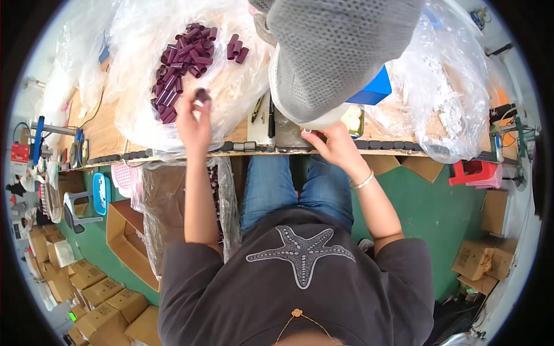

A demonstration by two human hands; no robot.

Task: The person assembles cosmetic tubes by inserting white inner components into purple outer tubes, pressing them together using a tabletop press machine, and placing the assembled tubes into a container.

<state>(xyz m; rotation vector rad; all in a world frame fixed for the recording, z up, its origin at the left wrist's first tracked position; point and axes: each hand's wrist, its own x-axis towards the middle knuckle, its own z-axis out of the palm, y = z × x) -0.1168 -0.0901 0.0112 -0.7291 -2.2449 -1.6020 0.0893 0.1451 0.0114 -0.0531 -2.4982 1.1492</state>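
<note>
Grey mesh fabric (pixel 340 52) was seen closest to the camera, and much of the middle of the tabletop (pixel 95 137) was hidden by it. Clear plastic sheeting (pixel 133 109) had been spread over the left half of the tabletop, presumably so that loose pieces would be kept off the rough wood. On it, well back from the front edge, purple tubes (pixel 184 60) were heaped, apparently so as to be within easy reach of the left hand (pixel 194 124); a few more were set apart beside the heap.

One dark tube (pixel 201 94) was held just in front of that heap, pinched, as it seemed, between thumb and fingertips, with its open end exposed; the grip was narrow, though blurred by motion. By the right hand (pixel 337 144), the front edge was overhung near its middle, and thumb and forefinger were brought close together; whether the pale spot at their tips was a held piece could not be told. An open container of pale pieces (pixel 353 118) was placed just beyond that hand, probably for short reaches.

The left forearm was extended almost straight over the front edge, while the right was angled inward, its wrist bent toward the middle.
</note>
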